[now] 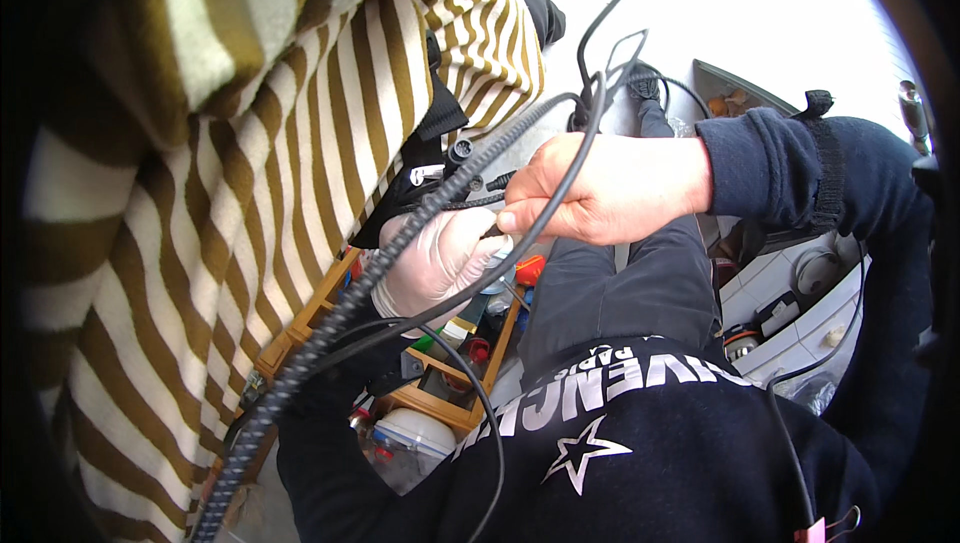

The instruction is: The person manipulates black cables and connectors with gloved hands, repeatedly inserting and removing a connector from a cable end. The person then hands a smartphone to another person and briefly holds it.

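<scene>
My left hand [431, 261], in a thin white glove, is closed with its fingertips against my right hand [600, 186], which is bare. Between the two thumbs shows a small dark piece [493, 231], mostly hidden by the fingers; what it is I cannot tell. A thin black braided cable [472, 203] runs up to the fingers from the left. Just beyond the hands are a round multi-pin connector [460, 149] and a black cable plug [499, 181]. Nearer the camera, a thick braided cable [360, 273] and a smooth black cable [559, 201] cross in front of both hands.
A brown-and-white striped cloth [247, 243] hangs along the left. Below sits an open wooden drawer unit [442, 404] with mixed items, beside a white lidded tub [416, 430]. At right, a white tiled ledge [799, 344] holds several objects. A dark bin [739, 85] stands beyond my right sleeve.
</scene>
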The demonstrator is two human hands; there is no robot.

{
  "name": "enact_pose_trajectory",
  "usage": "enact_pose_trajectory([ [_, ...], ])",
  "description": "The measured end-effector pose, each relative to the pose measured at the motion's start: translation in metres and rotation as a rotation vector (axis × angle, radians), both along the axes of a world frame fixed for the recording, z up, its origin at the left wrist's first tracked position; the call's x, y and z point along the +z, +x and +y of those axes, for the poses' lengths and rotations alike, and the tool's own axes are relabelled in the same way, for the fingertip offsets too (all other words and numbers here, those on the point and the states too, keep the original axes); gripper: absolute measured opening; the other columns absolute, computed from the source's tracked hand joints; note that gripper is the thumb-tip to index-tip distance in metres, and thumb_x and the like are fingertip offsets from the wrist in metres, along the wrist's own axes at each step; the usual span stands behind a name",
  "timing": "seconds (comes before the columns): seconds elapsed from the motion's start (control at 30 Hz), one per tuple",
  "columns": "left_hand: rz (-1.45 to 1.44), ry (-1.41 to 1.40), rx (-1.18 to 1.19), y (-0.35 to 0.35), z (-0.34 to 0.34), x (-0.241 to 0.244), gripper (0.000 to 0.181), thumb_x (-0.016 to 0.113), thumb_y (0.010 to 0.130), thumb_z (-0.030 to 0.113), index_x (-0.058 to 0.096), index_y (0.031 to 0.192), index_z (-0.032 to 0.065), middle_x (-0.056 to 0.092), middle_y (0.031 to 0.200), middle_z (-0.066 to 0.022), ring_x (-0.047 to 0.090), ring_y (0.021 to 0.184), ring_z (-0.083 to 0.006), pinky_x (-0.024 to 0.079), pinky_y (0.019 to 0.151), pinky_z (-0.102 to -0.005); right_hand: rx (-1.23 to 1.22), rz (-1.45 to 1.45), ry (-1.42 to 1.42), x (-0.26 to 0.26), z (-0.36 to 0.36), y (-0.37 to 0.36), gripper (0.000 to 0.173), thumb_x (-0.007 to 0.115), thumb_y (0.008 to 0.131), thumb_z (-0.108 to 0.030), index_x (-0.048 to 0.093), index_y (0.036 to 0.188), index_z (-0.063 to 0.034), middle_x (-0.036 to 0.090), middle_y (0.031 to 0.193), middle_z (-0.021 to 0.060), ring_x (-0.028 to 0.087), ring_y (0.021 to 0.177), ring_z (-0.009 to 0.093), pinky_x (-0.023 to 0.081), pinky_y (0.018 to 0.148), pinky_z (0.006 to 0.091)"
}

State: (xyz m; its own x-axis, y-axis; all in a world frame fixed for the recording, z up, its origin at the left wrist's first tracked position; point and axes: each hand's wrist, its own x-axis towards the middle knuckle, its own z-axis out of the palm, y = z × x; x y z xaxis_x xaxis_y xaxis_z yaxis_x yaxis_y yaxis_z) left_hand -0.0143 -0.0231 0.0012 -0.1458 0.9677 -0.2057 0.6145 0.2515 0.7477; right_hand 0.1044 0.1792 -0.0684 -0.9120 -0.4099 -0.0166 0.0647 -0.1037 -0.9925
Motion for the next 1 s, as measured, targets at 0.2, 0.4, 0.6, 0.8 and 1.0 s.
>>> enact_pose_trajectory([
  [0.2, 0.143, 0.008, -0.035, -0.001, -0.004, 0.002, 0.010, 0.065, 0.093, 0.008, 0.067, 0.100, 0.0012, 0.065, 0.081, -0.0149, 0.066, 0.072, -0.0363, 0.049, 0.065, -0.0419, -0.131, 0.192, 0.163, 0.009, -0.003, -0.004, 0.026, 0.057, 0.101, -0.022, 0.061, 0.087, 0.0002, 0.060, 0.073, 0.0162, 0.063, 0.071, 0.037, 0.051, 0.068, 0.0432],
  [0.4, 0.154, -0.040, -0.039, -0.002, -0.002, 0.008, 0.017, 0.068, 0.090, 0.010, 0.064, 0.102, -0.0016, 0.062, 0.084, -0.0178, 0.064, 0.077, -0.0367, 0.049, 0.066, -0.0460, -0.211, 0.482, 0.631, 0.018, -0.009, 0.002, 0.020, 0.063, 0.090, -0.022, 0.056, 0.088, -0.0038, 0.061, 0.070, 0.0116, 0.067, 0.069, 0.029, 0.054, 0.061, 0.0410],
  [0.6, -0.022, -0.140, 0.021, -0.002, 0.004, 0.012, 0.017, 0.066, 0.092, 0.008, 0.064, 0.107, -0.0014, 0.064, 0.084, -0.0182, 0.064, 0.078, -0.0391, 0.050, 0.067, -0.0440, -0.330, 0.809, 0.876, 0.017, -0.013, 0.006, 0.017, 0.060, 0.082, -0.021, 0.056, 0.085, -0.0041, 0.055, 0.078, 0.0037, 0.059, 0.072, 0.018, 0.048, 0.050, 0.0312],
  [0.8, -0.063, -0.144, -0.034, -0.004, 0.006, 0.008, 0.014, 0.066, 0.093, 0.011, 0.065, 0.101, -0.0001, 0.064, 0.084, -0.0170, 0.064, 0.075, -0.0373, 0.051, 0.063, -0.0439, -0.284, 0.847, 0.877, 0.018, -0.010, 0.007, 0.018, 0.062, 0.081, -0.019, 0.054, 0.077, -0.0037, 0.052, 0.065, 0.0057, 0.059, 0.060, 0.020, 0.048, 0.049, 0.0327],
  [1.0, 0.080, -0.156, -0.055, -0.002, 0.005, 0.009, 0.012, 0.065, 0.093, 0.011, 0.064, 0.100, 0.0012, 0.062, 0.076, -0.0167, 0.064, 0.070, -0.0377, 0.050, 0.061, -0.0435, -0.243, 0.427, 0.471, 0.017, -0.011, 0.000, 0.019, 0.062, 0.087, -0.018, 0.062, 0.082, 0.0006, 0.064, 0.067, 0.0179, 0.069, 0.070, 0.034, 0.055, 0.061, 0.0434],
])
